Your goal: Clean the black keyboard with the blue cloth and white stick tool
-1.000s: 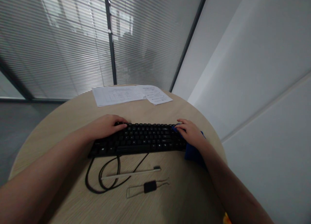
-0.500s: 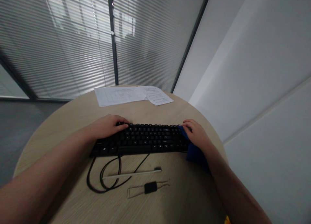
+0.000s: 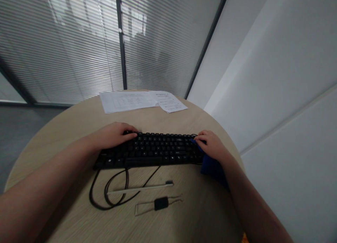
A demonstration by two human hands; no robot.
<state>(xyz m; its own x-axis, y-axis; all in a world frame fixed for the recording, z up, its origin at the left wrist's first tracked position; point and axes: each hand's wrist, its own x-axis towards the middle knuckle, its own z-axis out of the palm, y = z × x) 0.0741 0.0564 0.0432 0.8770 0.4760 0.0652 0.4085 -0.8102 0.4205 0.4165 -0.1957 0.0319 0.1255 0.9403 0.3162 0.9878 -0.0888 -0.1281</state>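
Observation:
A black keyboard [image 3: 155, 150] lies across the round table. My left hand [image 3: 117, 135] grips its left end, thumb on top and fingers over the far edge. At the right end, my right hand [image 3: 210, 144] pinches a blue cloth [image 3: 213, 169] and presses it to the keys near the far corner. The rest of the cloth hangs past the keyboard's right end, partly under my wrist. In front of the keyboard lie a thin white brush [image 3: 142, 188] with a dark head and a wire keycap puller [image 3: 161, 203] with a black grip.
The black keyboard cable [image 3: 94, 201] loops on the near side, passing under the brush. Printed paper sheets [image 3: 129, 100] lie at the far edge of the wooden table [image 3: 200, 208]. A white wall [image 3: 284, 95] stands close on the right, with a blind-covered glass partition [image 3: 79, 53] behind.
My right hand has shifted slightly left over the keys with the cloth. My left hand keeps its hold on the keyboard. The whole view has moved a little.

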